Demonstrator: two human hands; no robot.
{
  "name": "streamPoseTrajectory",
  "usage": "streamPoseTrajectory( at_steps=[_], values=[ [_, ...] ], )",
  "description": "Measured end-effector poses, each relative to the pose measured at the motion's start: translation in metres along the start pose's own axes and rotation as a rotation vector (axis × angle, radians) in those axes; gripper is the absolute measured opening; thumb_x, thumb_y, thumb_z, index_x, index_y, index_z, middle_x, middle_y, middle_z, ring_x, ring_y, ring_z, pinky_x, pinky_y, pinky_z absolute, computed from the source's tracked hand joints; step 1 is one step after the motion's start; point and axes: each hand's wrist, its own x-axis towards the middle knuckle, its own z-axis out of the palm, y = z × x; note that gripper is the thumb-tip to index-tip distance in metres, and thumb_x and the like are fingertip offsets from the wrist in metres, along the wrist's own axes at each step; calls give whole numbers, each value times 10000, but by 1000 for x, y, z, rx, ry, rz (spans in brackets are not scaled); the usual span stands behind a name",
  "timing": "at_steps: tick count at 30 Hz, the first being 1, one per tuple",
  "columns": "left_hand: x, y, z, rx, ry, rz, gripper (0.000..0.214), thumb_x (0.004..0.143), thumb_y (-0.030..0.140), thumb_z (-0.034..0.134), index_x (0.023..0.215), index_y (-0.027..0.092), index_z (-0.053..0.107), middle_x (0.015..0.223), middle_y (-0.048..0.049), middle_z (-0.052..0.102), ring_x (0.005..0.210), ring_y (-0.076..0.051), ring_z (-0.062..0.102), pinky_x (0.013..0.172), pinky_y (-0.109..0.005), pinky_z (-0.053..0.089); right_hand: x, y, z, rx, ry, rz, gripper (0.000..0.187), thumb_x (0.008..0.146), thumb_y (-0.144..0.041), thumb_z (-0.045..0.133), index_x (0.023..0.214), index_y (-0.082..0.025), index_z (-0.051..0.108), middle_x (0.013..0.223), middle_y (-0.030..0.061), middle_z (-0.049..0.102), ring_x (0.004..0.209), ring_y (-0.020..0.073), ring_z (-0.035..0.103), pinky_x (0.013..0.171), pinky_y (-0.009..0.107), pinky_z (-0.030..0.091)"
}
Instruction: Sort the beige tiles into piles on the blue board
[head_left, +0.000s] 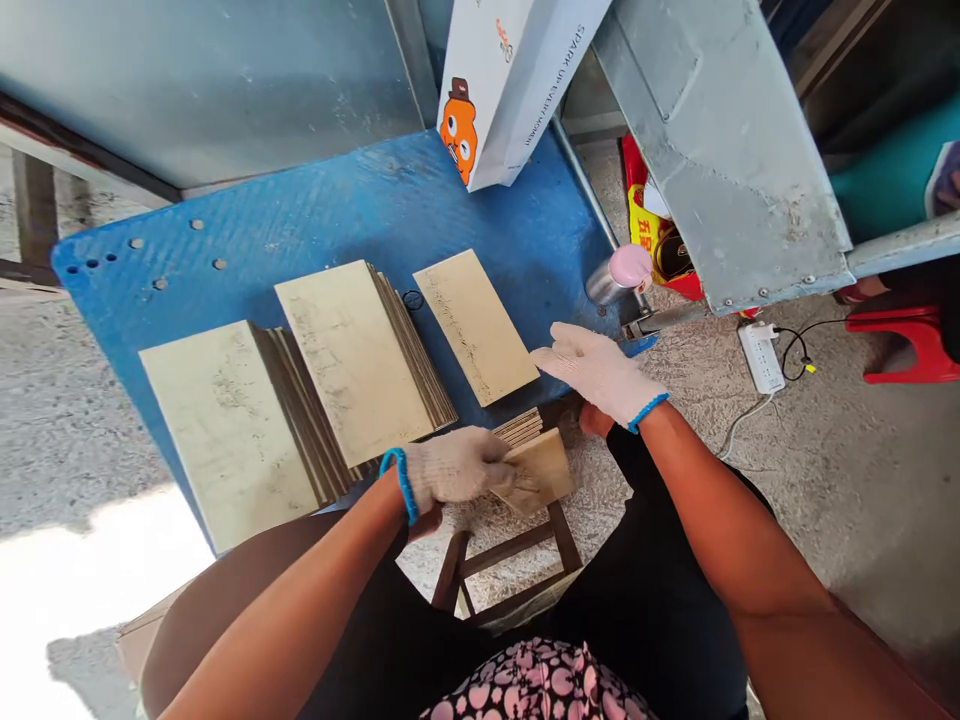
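Observation:
My left hand (459, 464), in a white knit glove with a blue cuff, has its fingers closed on the left side of a thin tan board (546, 468). That board tilts below the front edge of the blue table, over a small pile of similar boards (519, 428). My right hand (596, 370), gloved the same way, is open with fingers stretched out. Its fingertips are by the right corner of a single cream board (476, 328) lying on the table; whether they touch is unclear. Two stacks of cream boards, a middle stack (349, 360) and a left stack (229, 430), stand leftward.
The blue table (360, 195) carries a tall white box (495, 100) at the back and a pink-lidded bottle (621, 272) at its right edge. A metal frame (735, 150) rises at right. On the floor are a power strip (761, 358) and a red stool (904, 345).

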Motion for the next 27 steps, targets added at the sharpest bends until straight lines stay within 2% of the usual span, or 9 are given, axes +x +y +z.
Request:
streamPoseTrajectory(
  at_steps=[3,5,7,9,14,17,19,22,27],
  values=[
    [-22,-8,-28,-339,34,105,309,792,407,558,836,136,700,677,-10,607,625,-126,534,594,-229,437,-2,-2,3,155,-40,41,706,783,-646,668,1354,-242,580,1381,94,606,1222,262,609,1047,494,465],
    [-33,-14,-43,-518,117,137,362,775,448,597,876,117,701,728,-28,645,653,-127,558,625,-236,466,-4,-6,6,238,-80,54,716,782,-638,679,1359,-228,577,1370,105,613,1203,262,622,1031,489,482],
    [-40,-20,-53,-615,203,142,407,749,467,637,908,98,702,766,-54,678,682,-144,592,654,-259,495,-5,-10,11,264,-118,32,780,770,-616,707,1414,-215,523,1360,119,619,1205,258,621,1044,473,475],
    [-45,-23,-60,-661,277,141,437,742,468,657,946,84,704,789,-76,701,705,-168,627,680,-292,524,-6,-16,15,186,-130,-15,915,731,-600,750,1492,-215,419,1389,126,594,1241,264,596,1077,478,444],
    [-56,-26,-65,-722,437,150,420,785,427,626,990,70,712,874,-104,741,747,-195,667,716,-338,560,-12,-40,27,-269,-59,-169,1290,523,-578,878,1581,-275,204,1561,128,385,1366,360,454,1111,543,387],
    [-60,-28,-64,-767,494,131,442,774,427,619,991,53,715,894,-131,745,749,-207,675,701,-346,567,-15,-51,37,-376,-38,-306,1385,441,-545,913,1582,-259,182,1598,138,302,1399,371,402,1124,508,386],
    [-62,-31,-65,-795,542,125,450,749,432,629,974,52,716,878,-138,743,722,-207,673,669,-338,566,-14,-53,44,-425,-31,-397,1437,404,-531,926,1581,-228,160,1613,158,246,1439,376,330,1158,510,337],
    [-64,-36,-65,-847,563,159,448,718,440,645,942,58,712,844,-136,742,666,-201,669,611,-322,561,-9,-49,53,-502,-14,-482,1462,396,-524,928,1579,-195,133,1624,184,180,1477,387,227,1185,535,273],
    [-68,-39,-65,-879,557,194,417,686,463,686,861,85,708,780,-124,733,618,-206,673,569,-319,557,-3,-44,68,-543,3,-535,1367,475,-437,914,1572,-179,142,1580,198,271,1421,385,336,1152,530,326]
  ],
)
